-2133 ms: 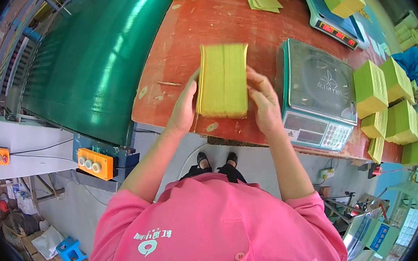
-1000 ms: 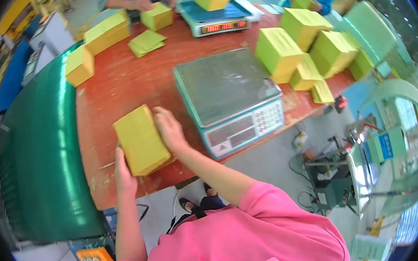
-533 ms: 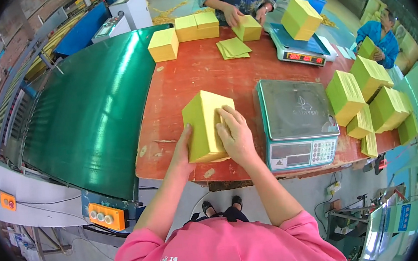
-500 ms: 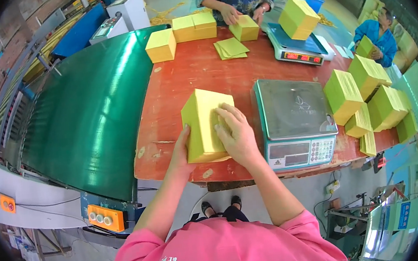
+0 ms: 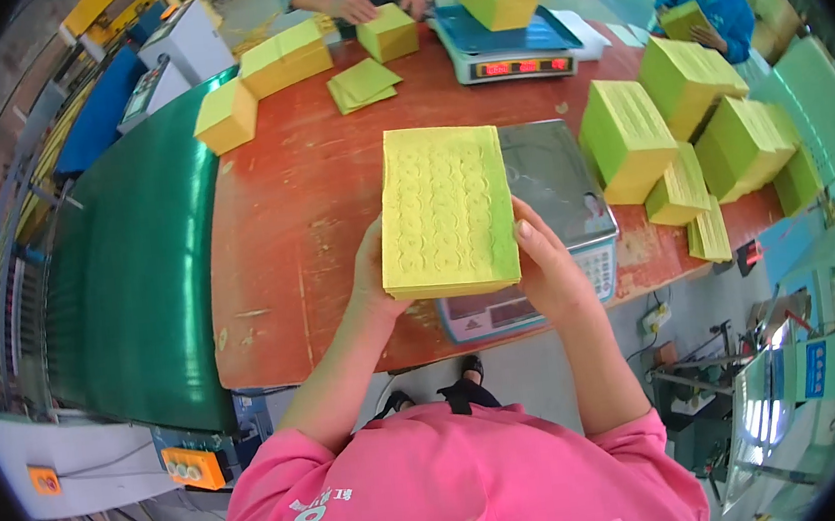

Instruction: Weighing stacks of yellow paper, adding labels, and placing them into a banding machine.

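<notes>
Between my two hands I hold a thick stack of yellow paper (image 5: 446, 208), its top sheet embossed with rows of round marks. My left hand (image 5: 374, 273) presses its left side, with the fingers hidden behind and under it. My right hand (image 5: 546, 260) grips the right side near the front, thumb showing along the edge. The stack is above the red table and partly covers a weighing scale (image 5: 555, 172) with a grey top, a display and a keypad.
Several yellow stacks (image 5: 627, 135) stand on the right of the red table (image 5: 285, 243). Ahead, a second scale (image 5: 519, 62) bears a yellow stack, near loose sheets (image 5: 361, 87) and a co-worker's hands (image 5: 353, 7). A green conveyor belt (image 5: 129, 288) runs along the left. Another person (image 5: 715, 6) sits far right.
The stack has been lifted and turned so its embossed face shows, and brought right, partly over the scale. My right hand went from its face to its right side. My view has shifted right.
</notes>
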`<state>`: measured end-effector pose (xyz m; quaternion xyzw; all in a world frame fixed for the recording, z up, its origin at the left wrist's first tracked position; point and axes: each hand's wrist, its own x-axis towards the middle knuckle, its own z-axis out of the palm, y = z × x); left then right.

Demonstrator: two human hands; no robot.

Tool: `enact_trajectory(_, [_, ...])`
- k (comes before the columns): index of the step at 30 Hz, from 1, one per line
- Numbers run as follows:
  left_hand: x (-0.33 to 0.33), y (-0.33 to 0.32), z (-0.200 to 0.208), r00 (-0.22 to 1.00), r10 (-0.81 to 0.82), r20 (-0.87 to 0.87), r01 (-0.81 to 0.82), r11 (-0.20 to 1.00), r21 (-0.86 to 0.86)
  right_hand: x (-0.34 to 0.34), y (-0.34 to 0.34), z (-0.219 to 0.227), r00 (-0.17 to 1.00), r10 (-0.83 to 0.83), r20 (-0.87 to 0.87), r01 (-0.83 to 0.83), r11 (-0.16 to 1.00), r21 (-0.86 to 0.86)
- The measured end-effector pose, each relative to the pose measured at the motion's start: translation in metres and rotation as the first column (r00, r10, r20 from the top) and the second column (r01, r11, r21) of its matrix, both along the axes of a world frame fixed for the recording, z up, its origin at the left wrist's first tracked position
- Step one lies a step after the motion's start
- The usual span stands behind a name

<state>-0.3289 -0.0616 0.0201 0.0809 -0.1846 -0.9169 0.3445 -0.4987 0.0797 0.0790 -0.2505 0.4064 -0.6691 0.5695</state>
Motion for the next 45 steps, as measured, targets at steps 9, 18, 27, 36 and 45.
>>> enact_trajectory(9, [-0.05, -0.007, 0.037, 0.945, -0.03, 0.325, 0.081, 0.986, -0.146, -0.068, 0.0, 0.016, 0.988, -0.04, -0.147, 0.044, 0.999, 0.026])
enact_trajectory(18, [-0.067, -0.009, 0.044, 0.848, 0.115, 0.517, 0.028, 0.965, -0.26, -0.093, -0.011, 0.006, 0.988, -0.042, -0.146, 0.044, 0.999, 0.014])
enact_trajectory(27, [-0.057, -0.037, 0.04, 0.664, 0.341, 0.666, 0.257, 0.732, -0.631, -0.093, -0.006, 0.023, 0.601, -0.516, -0.61, 0.485, 0.842, -0.234])
enact_trajectory(36, [0.171, -0.273, -0.004, 0.335, 0.512, 0.791, -0.194, 0.859, -0.474, 0.116, -0.08, -0.006, 0.613, 0.209, -0.762, -0.35, 0.936, -0.025])
enact_trajectory(45, [0.254, -0.505, -0.003, 0.214, 0.501, 0.839, -0.121, 0.866, -0.486, 0.191, -0.138, -0.142, -0.052, 0.044, -0.998, -0.032, 0.998, 0.046])
